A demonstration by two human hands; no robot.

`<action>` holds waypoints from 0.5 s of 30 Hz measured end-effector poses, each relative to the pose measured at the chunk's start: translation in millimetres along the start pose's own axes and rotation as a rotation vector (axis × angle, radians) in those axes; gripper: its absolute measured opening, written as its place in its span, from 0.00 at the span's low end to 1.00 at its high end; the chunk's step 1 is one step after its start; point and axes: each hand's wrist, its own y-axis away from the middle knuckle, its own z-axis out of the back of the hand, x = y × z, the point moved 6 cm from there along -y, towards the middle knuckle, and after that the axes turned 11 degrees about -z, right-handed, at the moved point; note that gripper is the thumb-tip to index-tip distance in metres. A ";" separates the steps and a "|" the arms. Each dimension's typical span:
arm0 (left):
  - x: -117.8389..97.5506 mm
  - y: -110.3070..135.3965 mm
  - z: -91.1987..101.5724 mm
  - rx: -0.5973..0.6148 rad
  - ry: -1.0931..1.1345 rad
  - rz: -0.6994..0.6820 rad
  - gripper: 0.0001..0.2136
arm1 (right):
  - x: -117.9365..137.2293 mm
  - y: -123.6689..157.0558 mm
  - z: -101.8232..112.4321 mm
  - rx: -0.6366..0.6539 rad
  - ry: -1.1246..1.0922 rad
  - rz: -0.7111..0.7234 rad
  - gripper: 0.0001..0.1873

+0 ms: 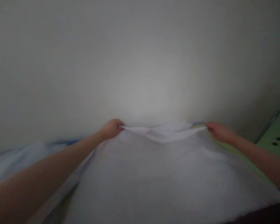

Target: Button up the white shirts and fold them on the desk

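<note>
A wide white cloth (149, 177) spreads across the lower middle of the view, its far edge pulled between my two hands. My left hand (113, 127) pinches that edge at the left, fingers closed on it. At the right, my right hand (219, 131) is closed on the other end of the same edge. Between the hands the edge sags a little and shows a fold. The cloth's kind is hard to tell, as the picture is dim and blurred.
A plain pale wall (140, 62) rises just beyond my hands. More white fabric (25, 158) lies crumpled at the left, with a blue edge behind it. A green surface (276, 155) with dark round spots shows at the far right.
</note>
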 end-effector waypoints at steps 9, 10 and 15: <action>4.4 77.2 -44.5 0.014 -0.127 -0.059 0.36 | -45.4 85.4 -70.1 -0.027 -0.018 -0.172 0.33; 10.5 84.3 -50.6 0.023 -0.129 -0.007 0.38 | -58.0 88.8 -74.5 -0.033 0.008 -0.266 0.36; 36.0 105.6 -75.0 0.155 -0.074 0.149 0.41 | -106.1 96.0 -91.0 0.150 0.021 -0.510 0.31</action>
